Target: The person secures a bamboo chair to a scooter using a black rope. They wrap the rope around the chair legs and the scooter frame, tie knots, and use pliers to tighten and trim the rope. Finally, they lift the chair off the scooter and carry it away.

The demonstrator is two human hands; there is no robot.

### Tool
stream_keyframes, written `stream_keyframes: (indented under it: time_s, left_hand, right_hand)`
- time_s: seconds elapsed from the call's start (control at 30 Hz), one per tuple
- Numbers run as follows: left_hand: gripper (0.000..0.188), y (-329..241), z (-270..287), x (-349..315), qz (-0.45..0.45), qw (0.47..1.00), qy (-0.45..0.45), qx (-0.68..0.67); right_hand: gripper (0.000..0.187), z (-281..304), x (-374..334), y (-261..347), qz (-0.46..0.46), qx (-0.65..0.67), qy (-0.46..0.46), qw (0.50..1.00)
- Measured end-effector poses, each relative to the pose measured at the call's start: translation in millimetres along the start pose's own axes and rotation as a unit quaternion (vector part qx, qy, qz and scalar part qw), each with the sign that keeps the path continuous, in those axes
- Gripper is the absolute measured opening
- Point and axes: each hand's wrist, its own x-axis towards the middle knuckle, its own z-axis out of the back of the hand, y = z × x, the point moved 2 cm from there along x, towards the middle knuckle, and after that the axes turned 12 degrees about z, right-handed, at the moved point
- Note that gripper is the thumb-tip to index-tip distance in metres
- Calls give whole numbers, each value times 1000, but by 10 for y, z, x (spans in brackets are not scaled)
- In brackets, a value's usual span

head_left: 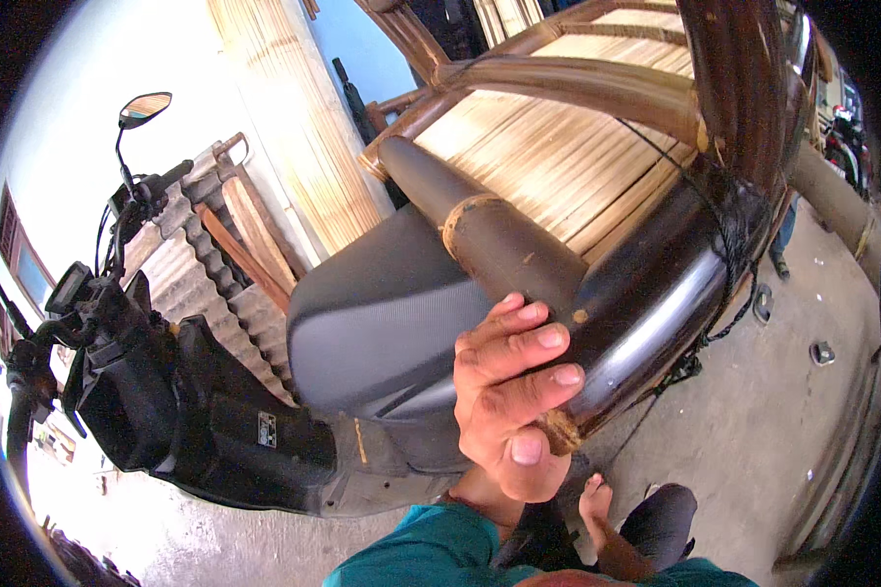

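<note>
The left hand (499,396) held the near end of a dark bamboo frame (646,323), its fingers (550,338) clamped on the glossy rail, curled over the upper side while the thumb lay near the cut end, a grip that probably served to steady that corner and stop it swinging. The frame sat over the black seat (382,303) of a scooter (196,411), just beyond the hand, and likely was put there so that the seat could bear some of its weight; where the two met was hidden. A thick tube (519,240) with a pale binding (470,217) joined the rail right by the fingers, which made this a firm place to hold. Pale slats (558,137) filled the frame behind it. Black cord (732,235) was wound round the rail at the right, with ends hanging below, presumably to tie the frame. Low down, near the dark trousers (664,523), a small shape of bare skin (597,501) might have been the right hand; I cannot tell, nor whether its fingers were apart or together. Beyond the seat, a pale bamboo panel (299,127) and corrugated sheets (201,279) stood by the wall, apparently leaned there out of the way.
</note>
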Motion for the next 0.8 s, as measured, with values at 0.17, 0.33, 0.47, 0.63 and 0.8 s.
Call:
stream_keyframes:
  time_s: [0.17,0.33,0.47,0.63,0.8]
  left_hand:
    - [49,-69,-79,-8,-9,999,-37,-6]
    - [48,23,-43,-13,-30,999,-33,-17]
    - [53,32,-27,-25,-13,1000,-21,-7]
    - [42,279,-365,-894,238,900,-320,-178]
    - [32,305,-412,-1876,354,931,-23,90]
  right_hand:
    - [61,-311,-198,-206,-56,-27,23,998]
    - [63,-229,-196,-15,-30,-46,34,998]
    - [62,-29,-54,-136,-36,-35,-16,999]
    - [66,-4,-207,-180,-70,-56,-21,996]
    - [72,56,-455,-167,-138,-57,29,988]
